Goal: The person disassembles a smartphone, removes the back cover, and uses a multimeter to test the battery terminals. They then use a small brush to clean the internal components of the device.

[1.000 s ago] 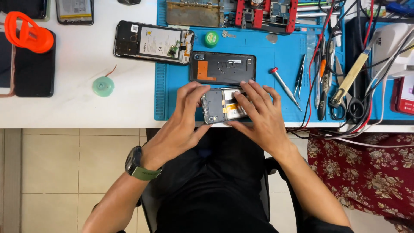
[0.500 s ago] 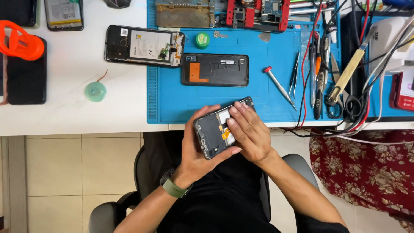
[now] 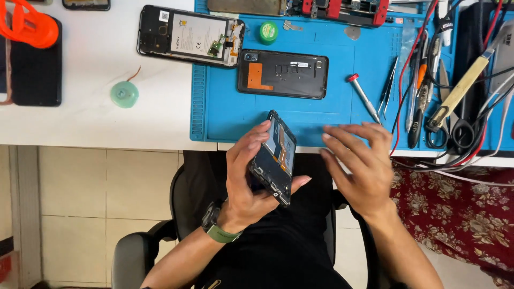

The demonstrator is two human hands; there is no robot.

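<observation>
Left hand (image 3: 243, 184) pinching opened black phone frame (image 3: 276, 158) by its edges; right hand (image 3: 358, 163) spread, empty, just right. Best kept gripped by edges, over blue silicone mat (image 3: 225, 115).

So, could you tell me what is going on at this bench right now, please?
A seated person holds an opened phone tilted on edge in the left hand, above the lap at the table's front edge. The right hand hovers open beside it, holding nothing. On the blue work mat lie a black back cover and a red-tipped screwdriver. Another opened phone lies across the mat's left edge, and a small green round tool sits on the white table.
</observation>
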